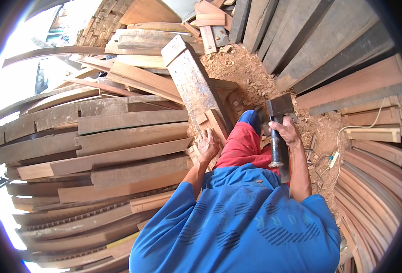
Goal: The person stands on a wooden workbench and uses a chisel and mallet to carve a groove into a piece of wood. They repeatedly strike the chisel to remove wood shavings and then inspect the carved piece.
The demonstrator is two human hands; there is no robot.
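Observation:
My left hand [207,144] lies with its fingers spread at the near end of a short reddish wood piece [216,124]. That piece rests on a long, worn wooden beam [189,75] that slants away in front of me. My right hand [290,133] is closed around a dark mallet [280,105] with a blocky head. In the same grip is a chisel-like tool [275,148] with a dark shaft and a metal-ringed end pointing toward me. Its blade cannot be made out. Both tools are beside my right leg, apart from the wood piece.
Stacked planks [132,125] fill the left side. Thick dark boards [314,45] lean at the far right, with curved reddish boards [373,191] nearer. Wood shavings [242,68] cover the ground. A pale cord [338,141] runs to a small socket block [333,159] at right.

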